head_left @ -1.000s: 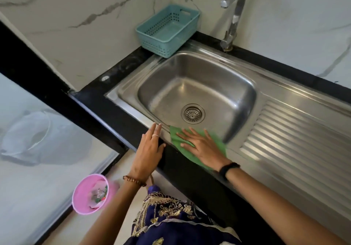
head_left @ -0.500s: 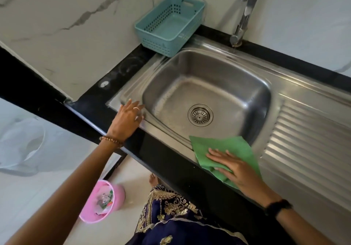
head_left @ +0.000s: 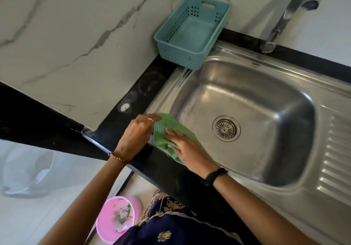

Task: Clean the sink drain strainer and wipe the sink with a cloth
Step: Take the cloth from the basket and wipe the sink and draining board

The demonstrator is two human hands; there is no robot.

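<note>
The green cloth lies on the front left corner of the sink, partly on the flat steel rim and partly hanging over the edge toward the basin. It is crumpled near the front and smoother at its far end, where faint lines show in the weave. The right hand rests on the cloth with its fingers straight and slightly spread, pressing it flat against the rim; a black band sits on that wrist. The left hand is at the left edge of the cloth, its fingers curled down over the cloth's corner (whether they really pinch it, I cannot tell), with a ring on one finger and a bead bracelet on the wrist. The drain strainer sits in its place in the middle of the basin floor, round and shiny, with thin slots like rays around its centre; it is apart from the cloth, to the right of it. Behind the sink's far left corner stands a blue basket against the wall, and the tap rises behind the sink's back edge. Below the sink's front, on the floor, stands a pink bucket with some scraps inside.
</note>
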